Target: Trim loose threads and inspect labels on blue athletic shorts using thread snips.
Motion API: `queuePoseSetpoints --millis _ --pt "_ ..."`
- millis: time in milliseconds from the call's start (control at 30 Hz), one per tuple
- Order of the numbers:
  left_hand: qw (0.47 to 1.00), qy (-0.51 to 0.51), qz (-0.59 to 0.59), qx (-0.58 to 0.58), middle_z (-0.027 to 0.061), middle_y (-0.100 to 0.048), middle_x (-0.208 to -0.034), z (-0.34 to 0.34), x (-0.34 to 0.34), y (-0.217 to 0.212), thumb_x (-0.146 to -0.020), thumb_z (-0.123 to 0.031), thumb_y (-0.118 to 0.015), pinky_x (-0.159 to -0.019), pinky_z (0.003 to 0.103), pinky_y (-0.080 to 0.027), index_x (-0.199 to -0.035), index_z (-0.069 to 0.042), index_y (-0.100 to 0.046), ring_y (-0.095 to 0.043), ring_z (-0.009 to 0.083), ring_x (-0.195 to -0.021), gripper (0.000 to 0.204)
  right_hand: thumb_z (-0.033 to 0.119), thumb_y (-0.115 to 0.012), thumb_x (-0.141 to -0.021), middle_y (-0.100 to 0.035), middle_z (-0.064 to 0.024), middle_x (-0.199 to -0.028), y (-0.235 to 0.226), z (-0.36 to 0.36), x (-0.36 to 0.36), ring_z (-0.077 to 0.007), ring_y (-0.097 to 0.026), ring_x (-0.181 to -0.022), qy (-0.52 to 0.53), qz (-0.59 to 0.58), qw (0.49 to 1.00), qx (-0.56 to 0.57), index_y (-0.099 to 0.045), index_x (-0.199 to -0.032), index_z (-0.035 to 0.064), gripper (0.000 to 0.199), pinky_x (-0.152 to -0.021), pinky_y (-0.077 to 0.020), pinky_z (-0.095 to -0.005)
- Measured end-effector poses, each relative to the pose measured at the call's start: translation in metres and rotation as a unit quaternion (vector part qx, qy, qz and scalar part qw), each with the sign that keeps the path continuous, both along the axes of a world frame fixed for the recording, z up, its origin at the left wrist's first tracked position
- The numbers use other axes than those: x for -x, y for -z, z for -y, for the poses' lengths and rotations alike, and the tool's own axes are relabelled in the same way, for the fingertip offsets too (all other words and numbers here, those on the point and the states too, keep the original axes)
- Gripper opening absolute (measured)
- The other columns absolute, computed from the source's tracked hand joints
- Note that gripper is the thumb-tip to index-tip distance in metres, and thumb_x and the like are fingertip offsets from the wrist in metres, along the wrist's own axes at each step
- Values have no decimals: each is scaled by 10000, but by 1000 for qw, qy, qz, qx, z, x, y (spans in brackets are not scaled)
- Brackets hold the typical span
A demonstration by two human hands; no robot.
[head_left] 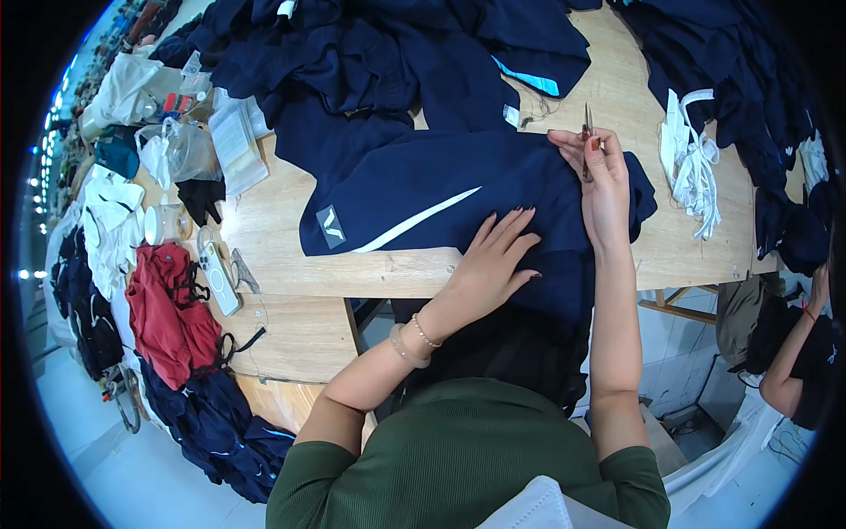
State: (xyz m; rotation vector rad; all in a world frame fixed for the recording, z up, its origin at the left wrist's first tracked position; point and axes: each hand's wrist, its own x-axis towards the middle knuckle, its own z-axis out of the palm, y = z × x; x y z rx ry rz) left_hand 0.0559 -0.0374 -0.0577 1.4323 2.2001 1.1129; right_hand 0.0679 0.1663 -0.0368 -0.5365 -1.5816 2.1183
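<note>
A navy garment piece [405, 189] with a white slanted stripe and a grey patch lies across the near edge of the wooden table. My left hand [493, 263] rests flat on it, fingers spread, a beaded bracelet and a bangle at the wrist. At the garment's right side, my right hand [604, 181] is raised with its palm partly turned up. Its fingers close around small pointed thread snips [588, 122], whose tips point away from me. Part of the snips is hidden by the fingers. Cloth hangs over the table edge towards my lap.
More navy garments [352, 70] are heaped at the far side. White strips [692, 167] lie at the right beside another navy pile [731, 79]. On the left are a phone [218, 278], a red bag [172, 309] and plastic bags [189, 150]. A co-worker's arm [793, 353] shows far right.
</note>
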Motion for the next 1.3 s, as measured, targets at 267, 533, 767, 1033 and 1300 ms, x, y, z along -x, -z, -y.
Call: queuePoseSetpoints --millis 267,533,767,1033,1300 --pt "948 -313 -38 -35 135 -633 -1016 95 54 -16 -812 42 -644 -848 367 -489 -943 -2 -668 -602 286 -958 141 240 -485 -1042 -688 -186 -1057 2 -1 -5 -210 -635 -1070 9 3 1000 -24 -503 -1066 42 200 -1062 -401 -337" --pt "964 -231 -70 -111 119 -597 -948 8 53 -10 -818 48 -663 -728 350 -515 -979 19 -671 -617 273 -826 164 233 -486 -1039 -690 -165 -1008 4 0 -5 -215 -646 -1029 9 2 1000 -15 -512 -1063 37 199 -1031 -424 -334" --pt "963 -227 -145 -24 88 -605 -930 -4 60 14 -813 -3 -686 -751 355 -527 -953 6 -695 -600 249 -840 140 243 -492 -1035 -692 -153 -970 5 0 -5 -213 -651 -984 12 -2 1000 -23 -520 -1063 36 210 -1007 -432 -330" --pt "960 -237 -146 -41 86 -597 -920 0 70 24 -825 -11 -679 -743 348 -532 -916 7 -697 -602 245 -812 94 255 -489 -1036 -689 -149 -954 6 -1 -6 -214 -650 -962 3 0 1000 -13 -523 -1052 31 228 -991 -432 -331" --pt "963 -217 -158 -27 67 -599 -894 0 68 16 -810 -51 -707 -707 335 -529 -900 -10 -706 -602 232 -802 99 265 -487 -1037 -689 -145 -940 6 1 -7 -210 -649 -943 9 2 1000 -21 -523 -1049 32 237 -978 -433 -326"
